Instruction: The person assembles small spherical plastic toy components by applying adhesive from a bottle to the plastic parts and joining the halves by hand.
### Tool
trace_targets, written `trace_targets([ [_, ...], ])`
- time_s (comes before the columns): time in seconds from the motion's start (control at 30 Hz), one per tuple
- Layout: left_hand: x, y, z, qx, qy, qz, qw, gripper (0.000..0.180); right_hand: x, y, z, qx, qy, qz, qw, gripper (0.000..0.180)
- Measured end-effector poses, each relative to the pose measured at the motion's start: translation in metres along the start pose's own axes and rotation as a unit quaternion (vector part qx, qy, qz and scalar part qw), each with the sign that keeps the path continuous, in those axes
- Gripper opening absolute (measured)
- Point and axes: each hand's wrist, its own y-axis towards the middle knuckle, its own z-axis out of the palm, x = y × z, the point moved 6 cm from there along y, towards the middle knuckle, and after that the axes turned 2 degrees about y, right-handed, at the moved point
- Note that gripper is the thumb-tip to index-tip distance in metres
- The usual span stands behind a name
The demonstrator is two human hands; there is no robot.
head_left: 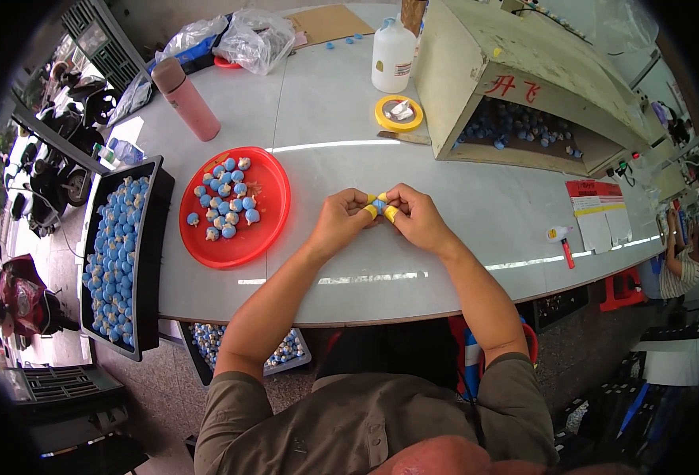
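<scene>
Both my hands meet above the grey table, near its middle. My left hand is closed, its thumb and fingers pinching a small blue ball-like piece. From the other side my right hand pinches the same piece. Yellow wraps cover several of my fingertips. Most of the piece is hidden by the fingers. To the left of my left hand lies a round red plate with several small blue balls, each with a pale beige part.
A black crate full of blue balls stands at the left edge. Farther back are a pink flask, a white bottle, a yellow tape roll and a wooden box holding blue pieces. A small glue bottle lies right.
</scene>
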Motion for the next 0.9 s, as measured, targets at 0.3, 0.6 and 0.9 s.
trace_targets([
  [0.3,-0.0015,-0.0011,0.0011,0.012,-0.014,-0.005,1.0,0.022,-0.0024,0.0018,0.0009,0.008,0.054,0.056,0.997,0.008],
  [0.6,-0.0022,-0.0011,0.0021,0.011,-0.007,0.004,1.0,0.02,-0.0009,0.0006,0.0037,0.011,0.042,0.039,0.998,0.005],
  [0.9,-0.0006,-0.0023,0.0032,-0.004,0.0,0.002,1.0,0.019,0.0014,-0.0014,0.0071,-0.002,0.037,0.033,0.999,0.006],
])
